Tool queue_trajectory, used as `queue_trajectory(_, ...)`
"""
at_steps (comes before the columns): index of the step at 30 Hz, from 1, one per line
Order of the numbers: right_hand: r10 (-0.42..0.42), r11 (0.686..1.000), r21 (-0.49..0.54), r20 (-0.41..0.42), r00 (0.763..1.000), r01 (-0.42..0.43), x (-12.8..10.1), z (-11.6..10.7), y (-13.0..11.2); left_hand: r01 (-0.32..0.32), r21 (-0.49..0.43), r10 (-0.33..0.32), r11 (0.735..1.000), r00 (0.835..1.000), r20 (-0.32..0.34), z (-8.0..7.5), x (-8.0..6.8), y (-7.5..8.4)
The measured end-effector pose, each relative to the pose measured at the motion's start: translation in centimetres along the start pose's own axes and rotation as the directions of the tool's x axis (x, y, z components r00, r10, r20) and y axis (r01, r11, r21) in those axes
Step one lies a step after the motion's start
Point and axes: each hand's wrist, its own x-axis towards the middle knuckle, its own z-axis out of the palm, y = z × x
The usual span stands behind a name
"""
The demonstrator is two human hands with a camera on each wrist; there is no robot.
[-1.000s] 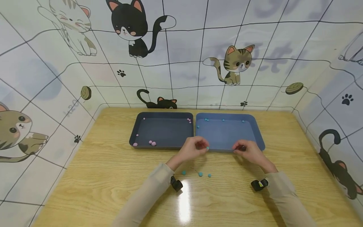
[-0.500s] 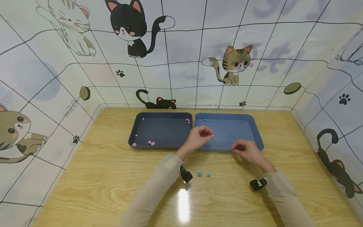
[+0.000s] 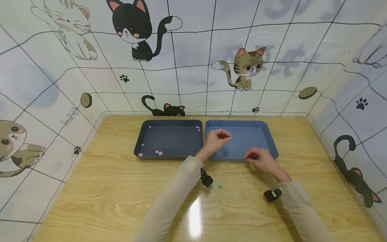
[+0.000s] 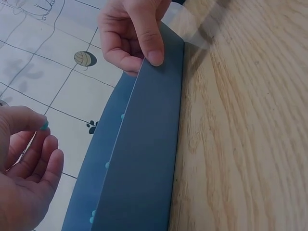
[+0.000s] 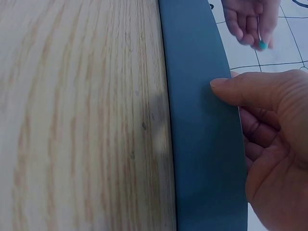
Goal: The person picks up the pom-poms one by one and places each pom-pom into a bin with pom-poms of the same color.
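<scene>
My left hand [image 3: 215, 141] is above the left part of the blue tray [image 3: 242, 139], pinching a small teal ball [image 4: 44, 125] between thumb and finger. That hand shows at the lower left of the left wrist view, apart from the tray. My right hand [image 3: 263, 159] grips the tray's near rim, its thumb [image 5: 228, 89] on the outer wall and its other fingers inside. Several teal balls [image 3: 234, 127] lie along the tray's far side. Two more teal balls [image 3: 220, 186] are on the table, one partly hidden by the left wrist camera.
A dark grey tray [image 3: 172, 139] stands left of the blue one, with several pink balls [image 3: 160, 154] near its edges. Both trays sit on a wooden table [image 3: 115, 188] before a wall covering [image 3: 193, 80] printed with cats.
My left hand has carried the teal ball from the near rim forward and right over the blue tray. The right hand keeps its grip on the rim. The head view has shifted slightly.
</scene>
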Motion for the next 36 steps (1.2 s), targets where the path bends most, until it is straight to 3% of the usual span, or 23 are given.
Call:
queue_trajectory(11, 0.013, 1.000, 0.005, 0.006, 1.000, -0.013, 0.4, 0.1, 0.1, 0.055, -0.030, -0.056, 0.998, 0.997, -0.051, 1.2, 2.3, -0.6)
queue_trajectory(17, 0.011, 0.999, 0.034, 0.007, 1.000, -0.011, 0.5, 0.1, 0.0, 0.060, -0.050, -0.063, 0.997, 0.996, -0.057, 1.4, 2.7, -1.0)
queue_trajectory(27, 0.025, 0.999, 0.040, 0.022, 0.999, -0.026, 0.3, 0.1, 0.1, 0.025, -0.057, -0.028, 0.998, 0.999, -0.045, 0.8, 2.1, -0.3)
queue_trajectory(36, 0.013, 1.000, 0.021, 0.001, 1.000, -0.013, 0.3, 0.1, -0.1, 0.019, -0.075, -0.020, 0.997, 1.000, -0.009, -1.3, -0.1, -0.1)
